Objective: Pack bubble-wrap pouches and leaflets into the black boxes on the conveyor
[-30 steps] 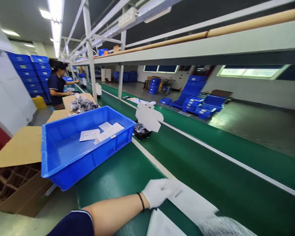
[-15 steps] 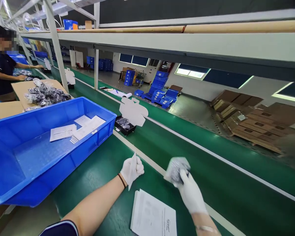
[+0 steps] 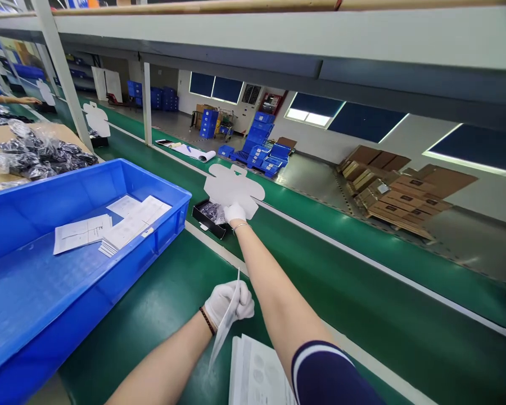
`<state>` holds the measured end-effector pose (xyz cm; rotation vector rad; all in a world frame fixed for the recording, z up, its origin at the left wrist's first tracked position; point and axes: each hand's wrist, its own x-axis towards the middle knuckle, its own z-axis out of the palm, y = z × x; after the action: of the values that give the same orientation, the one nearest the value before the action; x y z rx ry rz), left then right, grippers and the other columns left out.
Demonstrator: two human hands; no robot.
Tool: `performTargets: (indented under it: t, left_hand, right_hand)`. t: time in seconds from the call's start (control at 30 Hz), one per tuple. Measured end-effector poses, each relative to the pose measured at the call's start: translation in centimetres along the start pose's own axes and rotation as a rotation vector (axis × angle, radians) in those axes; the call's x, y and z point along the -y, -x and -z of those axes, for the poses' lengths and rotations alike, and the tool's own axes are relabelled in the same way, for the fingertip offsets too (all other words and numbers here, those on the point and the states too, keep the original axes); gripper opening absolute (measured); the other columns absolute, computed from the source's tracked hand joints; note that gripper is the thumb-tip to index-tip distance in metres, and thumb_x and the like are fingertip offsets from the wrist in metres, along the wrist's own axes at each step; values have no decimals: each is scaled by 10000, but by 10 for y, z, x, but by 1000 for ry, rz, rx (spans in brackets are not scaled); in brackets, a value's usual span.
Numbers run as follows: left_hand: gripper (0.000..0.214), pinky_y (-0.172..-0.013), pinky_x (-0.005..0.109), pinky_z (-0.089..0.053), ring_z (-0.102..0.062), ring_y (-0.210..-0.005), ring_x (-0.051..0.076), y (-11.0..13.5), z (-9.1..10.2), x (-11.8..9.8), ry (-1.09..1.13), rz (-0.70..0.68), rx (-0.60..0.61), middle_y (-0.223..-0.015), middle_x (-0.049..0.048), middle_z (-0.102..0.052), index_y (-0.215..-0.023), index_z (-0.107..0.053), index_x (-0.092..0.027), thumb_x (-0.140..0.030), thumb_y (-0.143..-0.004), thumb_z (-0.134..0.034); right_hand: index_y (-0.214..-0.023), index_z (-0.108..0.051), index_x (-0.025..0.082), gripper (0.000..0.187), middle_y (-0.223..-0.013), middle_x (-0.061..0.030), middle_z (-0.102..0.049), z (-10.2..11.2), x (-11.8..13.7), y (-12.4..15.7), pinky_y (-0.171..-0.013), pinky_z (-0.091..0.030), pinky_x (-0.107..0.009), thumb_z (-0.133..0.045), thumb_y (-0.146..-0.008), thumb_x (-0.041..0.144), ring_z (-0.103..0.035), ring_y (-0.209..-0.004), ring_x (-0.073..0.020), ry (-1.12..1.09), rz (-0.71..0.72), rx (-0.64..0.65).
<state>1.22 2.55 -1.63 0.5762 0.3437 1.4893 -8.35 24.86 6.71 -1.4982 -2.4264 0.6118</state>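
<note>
My left hand (image 3: 227,302), in a white glove, is closed around a thin white leaflet (image 3: 225,332) seen nearly edge-on above the green work surface. My right hand (image 3: 235,214), also gloved, reaches out to the right end of a black open box (image 3: 209,222) on the conveyor. Its fingers look curled down there, and what they hold, if anything, is hidden. Inside the box lies a dark item in clear plastic (image 3: 214,212). The box's white lid (image 3: 231,184) stands raised behind the hand. A stack of printed leaflets (image 3: 253,371) lies below my hands, partly covered by my right arm.
A large blue bin (image 3: 152,247) with several leaflets (image 3: 135,222) stands at left. Beyond it are plastic-wrapped items (image 3: 37,152) on cardboard. Another box with a raised white lid (image 3: 96,118) is farther up the belt. A co-worker's hand (image 3: 28,100) shows at far left.
My right hand has moved forward and left to the black box; the plastic-wrapped item it held is no longer visible in it. My left hand keeps the leaflet. The view has shifted right.
</note>
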Motion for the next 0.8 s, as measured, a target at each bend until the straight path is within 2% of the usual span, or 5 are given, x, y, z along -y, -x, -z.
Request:
performTargets:
  t: [0.17,0.33,0.6,0.7,0.8]
  left_hand:
    - [348,-461,307,-197,-357,-328,115,-4,2,5,46,28,-5,-357,6,-413,-534,-524,-182,-444,-617,-738]
    - [264,-463,285,-200,-360,-358,106,-2,2,5,91,10,59,-389,-4,-424,-565,-539,-175,-354,-681,-695]
    - [202,-480,287,-226,-395,-410,118,-1,5,3,109,-8,77,-440,3,-464,-627,-572,-166,-309,-737,-663]
    - [192,-498,278,-243,-414,-435,118,0,5,1,105,-9,24,-459,-1,-465,-639,-564,-163,-284,-756,-656]
    - [140,-525,272,-306,-462,-473,121,0,6,-2,88,-29,-73,-512,-5,-501,-666,-569,-158,-236,-716,-674]
  right_hand:
    - [-1306,-534,56,453,-1276,-229,-600,-26,-7,6,-960,-436,-387,-334,-1031,356,-564,-1161,-313,82,35,-64]
    - [-1360,-491,-2,690,-1363,-293,-497,-26,-20,28,-1026,-372,-467,-494,-957,557,-462,-1240,-396,244,83,-139]
    - [-1532,-267,5,896,-1548,-301,-314,-23,-50,49,-1169,-142,-487,-333,-966,697,-289,-1433,-374,349,105,-5]
    - [-1554,-261,55,893,-1593,-273,-254,-20,-60,55,-1184,-55,-552,-316,-959,718,-199,-1477,-374,365,79,-2]
    - [-1560,-259,62,928,-1606,-270,-229,-10,-66,57,-1184,-73,-590,-394,-929,730,-166,-1490,-388,294,49,42]
